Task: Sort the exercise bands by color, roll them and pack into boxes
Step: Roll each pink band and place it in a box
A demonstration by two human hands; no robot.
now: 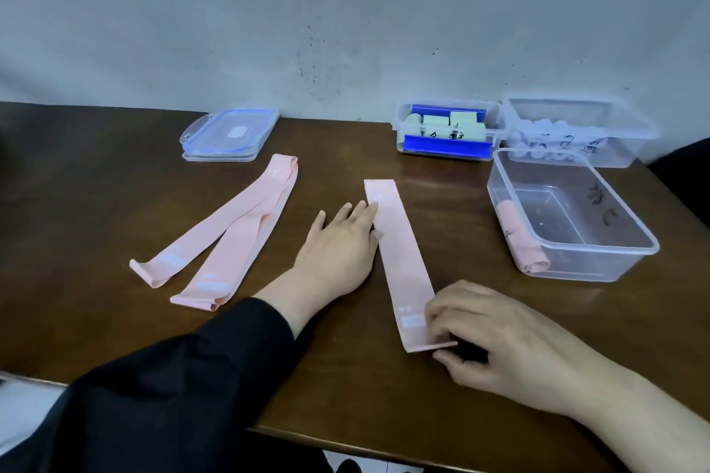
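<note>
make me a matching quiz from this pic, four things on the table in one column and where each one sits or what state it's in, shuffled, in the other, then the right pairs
Things
1. flat pink band
2. rolled pink band
3. green rolls
4. stacked lids

Places or states
A. in the box with blue clips
B. far left of the table, by the wall
C. inside the nearest clear box
D. under the left hand, near end pinched by the right hand

Pairs: 1-D, 2-C, 3-A, 4-B
</note>
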